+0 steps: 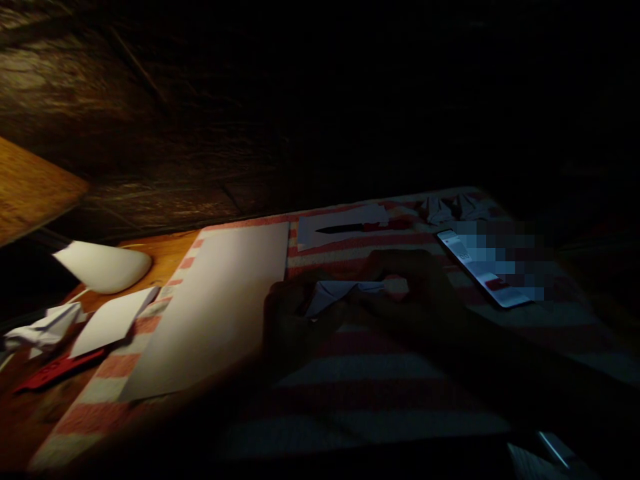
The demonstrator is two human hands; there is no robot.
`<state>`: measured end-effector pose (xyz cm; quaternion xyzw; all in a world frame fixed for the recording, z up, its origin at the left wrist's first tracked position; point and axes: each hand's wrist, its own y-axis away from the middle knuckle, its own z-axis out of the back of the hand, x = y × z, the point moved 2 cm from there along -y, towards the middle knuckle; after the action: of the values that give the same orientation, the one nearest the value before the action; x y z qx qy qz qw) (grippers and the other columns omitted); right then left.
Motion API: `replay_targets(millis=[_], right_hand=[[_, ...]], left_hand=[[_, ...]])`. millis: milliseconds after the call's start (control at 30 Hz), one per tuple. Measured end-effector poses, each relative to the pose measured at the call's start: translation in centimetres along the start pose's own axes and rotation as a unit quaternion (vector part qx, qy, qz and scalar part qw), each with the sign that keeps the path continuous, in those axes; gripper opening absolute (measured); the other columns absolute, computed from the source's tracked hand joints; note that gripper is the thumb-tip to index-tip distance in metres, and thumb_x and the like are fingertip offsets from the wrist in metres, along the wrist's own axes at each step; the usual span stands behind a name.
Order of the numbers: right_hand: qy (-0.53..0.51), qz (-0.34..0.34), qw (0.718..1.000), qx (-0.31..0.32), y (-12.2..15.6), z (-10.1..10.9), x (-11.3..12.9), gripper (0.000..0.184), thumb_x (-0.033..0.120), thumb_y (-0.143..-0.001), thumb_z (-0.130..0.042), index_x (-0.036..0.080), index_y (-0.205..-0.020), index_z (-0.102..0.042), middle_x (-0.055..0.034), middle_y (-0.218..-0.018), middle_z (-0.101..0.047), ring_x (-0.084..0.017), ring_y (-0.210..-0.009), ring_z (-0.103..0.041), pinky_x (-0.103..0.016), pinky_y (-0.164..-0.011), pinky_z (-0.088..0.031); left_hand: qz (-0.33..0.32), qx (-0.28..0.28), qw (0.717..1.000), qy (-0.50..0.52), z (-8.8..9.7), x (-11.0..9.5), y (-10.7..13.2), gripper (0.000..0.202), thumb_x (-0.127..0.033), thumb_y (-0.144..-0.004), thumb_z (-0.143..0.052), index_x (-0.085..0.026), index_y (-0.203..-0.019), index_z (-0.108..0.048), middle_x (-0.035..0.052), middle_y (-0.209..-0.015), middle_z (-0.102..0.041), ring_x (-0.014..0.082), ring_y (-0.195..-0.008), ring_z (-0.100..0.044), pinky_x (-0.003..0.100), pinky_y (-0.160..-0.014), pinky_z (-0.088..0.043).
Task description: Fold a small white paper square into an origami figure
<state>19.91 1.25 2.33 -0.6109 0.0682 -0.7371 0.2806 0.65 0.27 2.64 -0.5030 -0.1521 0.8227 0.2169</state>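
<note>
The scene is very dark. My left hand (293,320) and my right hand (410,290) meet over a small folded piece of white paper (337,291) on a red and white striped cloth (370,387). The fingers of both hands curl onto the paper's edges, the left hand at its left end and the right hand at its right end. A large blank white sheet (220,307) lies just left of my left hand.
A knife (360,227) lies on a white sheet behind my hands. A lit phone (483,270) rests to the right, with folded paper shapes (450,208) beyond it. At the left are a white lamp (103,267), crumpled paper (43,330), a folded sheet (113,321) and a red object (60,368).
</note>
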Motion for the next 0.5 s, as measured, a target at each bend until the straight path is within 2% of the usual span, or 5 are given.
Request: replay_targets(millis=[167, 333, 400, 500], right_hand=[[-0.003, -0.041, 0.999, -0.003, -0.1, -0.1, 0.1, 0.012, 0.019, -0.082, -0.077, 0.017, -0.075, -0.068, 0.0016, -0.07, -0.064, -0.012, -0.064, -0.055, -0.024, -0.058, -0.04], [-0.03, -0.11, 0.993, -0.013, -0.2, -0.3, -0.2, 0.025, 0.034, -0.085, -0.076, 0.017, -0.07, -0.068, 0.0008, -0.064, -0.06, -0.012, -0.06, -0.051, -0.025, -0.054, -0.036], [-0.049, -0.136, 0.989, -0.015, -0.3, -0.4, -0.5, 0.028, 0.037, -0.083, -0.078, 0.017, -0.068, -0.067, 0.0013, -0.062, -0.058, -0.012, -0.058, -0.049, -0.025, -0.052, -0.033], [-0.114, -0.168, 0.979, -0.025, -0.4, -0.7, -0.9, 0.029, 0.037, -0.078, -0.083, 0.016, -0.068, -0.066, 0.0022, -0.062, -0.058, -0.011, -0.057, -0.049, -0.024, -0.052, -0.034]], left_hand=[[0.058, -0.015, 0.998, 0.018, -0.2, -0.1, 0.0, 0.01, -0.022, -0.07, -0.075, -0.017, -0.064, -0.068, -0.0044, -0.052, -0.058, 0.0095, -0.048, -0.049, 0.019, -0.045, -0.038], [0.122, -0.012, 0.988, 0.097, -0.7, 0.6, 0.1, 0.016, -0.022, -0.071, -0.077, -0.017, -0.059, -0.066, -0.0054, -0.049, -0.053, 0.0073, -0.045, -0.041, 0.018, -0.041, -0.033], [0.15, -0.008, 0.98, 0.129, -0.9, 1.0, 0.2, 0.016, -0.023, -0.07, -0.079, -0.017, -0.06, -0.068, -0.005, -0.051, -0.055, 0.0072, -0.046, -0.043, 0.017, -0.041, -0.034], [0.199, 0.0, 0.962, 0.187, -1.2, 1.5, 0.4, 0.01, -0.023, -0.07, -0.081, -0.017, -0.069, -0.074, -0.0027, -0.059, -0.065, 0.0095, -0.052, -0.053, 0.019, -0.046, -0.043]])
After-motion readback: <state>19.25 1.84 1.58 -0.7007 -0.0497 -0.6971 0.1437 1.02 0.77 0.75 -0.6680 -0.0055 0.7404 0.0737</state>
